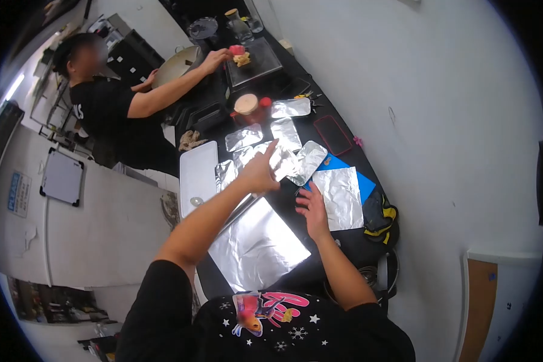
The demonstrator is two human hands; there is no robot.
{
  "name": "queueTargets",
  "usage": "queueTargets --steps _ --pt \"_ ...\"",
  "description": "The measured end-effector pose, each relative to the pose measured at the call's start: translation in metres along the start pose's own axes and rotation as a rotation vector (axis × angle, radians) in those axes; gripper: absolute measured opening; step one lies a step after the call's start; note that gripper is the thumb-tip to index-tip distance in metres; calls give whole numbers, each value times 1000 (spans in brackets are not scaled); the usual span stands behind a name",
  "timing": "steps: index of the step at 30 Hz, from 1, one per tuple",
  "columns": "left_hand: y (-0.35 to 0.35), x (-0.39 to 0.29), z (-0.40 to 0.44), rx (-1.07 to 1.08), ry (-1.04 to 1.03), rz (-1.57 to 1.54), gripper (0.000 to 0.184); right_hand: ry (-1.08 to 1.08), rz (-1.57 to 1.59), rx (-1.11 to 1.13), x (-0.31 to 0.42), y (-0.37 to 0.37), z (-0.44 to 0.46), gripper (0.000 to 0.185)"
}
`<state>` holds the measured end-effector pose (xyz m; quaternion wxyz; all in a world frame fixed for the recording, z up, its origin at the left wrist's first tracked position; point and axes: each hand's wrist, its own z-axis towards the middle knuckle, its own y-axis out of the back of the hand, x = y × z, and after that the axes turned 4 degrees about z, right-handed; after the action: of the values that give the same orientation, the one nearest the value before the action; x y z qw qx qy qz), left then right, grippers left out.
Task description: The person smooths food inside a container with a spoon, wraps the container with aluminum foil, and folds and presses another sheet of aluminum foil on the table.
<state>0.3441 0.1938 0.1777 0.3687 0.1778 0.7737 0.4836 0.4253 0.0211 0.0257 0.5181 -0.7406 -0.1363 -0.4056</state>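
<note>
My left hand reaches over several foil-wrapped packets with its index finger and thumb apart. Whether its fingertips touch the foil I cannot tell. My right hand is open, fingers spread, with nothing visible in it. It is beside a loose sheet of aluminum foil that partly covers something flat and blue. Nearer to me lies a large smooth sheet of aluminum foil, below my left forearm. Another foil packet rests just beyond my right hand.
A white tray stands left of the packets. Beyond are a lidded red pot, a black tray and a red-edged phone. Across the table, another person holds something pink over a dark flat surface. A wall runs along the right.
</note>
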Motion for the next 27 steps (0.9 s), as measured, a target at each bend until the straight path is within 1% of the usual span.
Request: queueTargets --steps 2,4,5,8,12,13,16,19,22,25,27 --pt "4 21 38 10 -53 100 108 -14 -77 36 9 16 -21 60" --pt "8 40 75 -40 -171 85 109 -14 -141 62 10 32 -38 58" --pt "12 46 91 -29 -192 37 107 -12 -158 58 12 36 -47 58" --pt "6 72 142 -52 -201 63 106 -12 -212 58 28 44 -67 59" --pt "8 60 170 92 -179 -15 104 5 -253 69 40 50 -77 61" --pt "4 61 176 32 -248 30 105 13 -265 72 42 51 -77 61" --pt "0 61 188 11 -292 96 105 28 -309 72 51 50 -74 60" --pt "2 59 193 109 -264 104 107 29 -285 79 55 49 -68 59" --pt "-8 70 200 51 -309 209 107 58 -312 90 59 45 -64 60" --pt "-8 74 206 139 -247 112 111 69 -335 104 60 45 -62 60" --pt "-7 72 204 135 -246 180 115 58 -338 106 59 45 -63 59"
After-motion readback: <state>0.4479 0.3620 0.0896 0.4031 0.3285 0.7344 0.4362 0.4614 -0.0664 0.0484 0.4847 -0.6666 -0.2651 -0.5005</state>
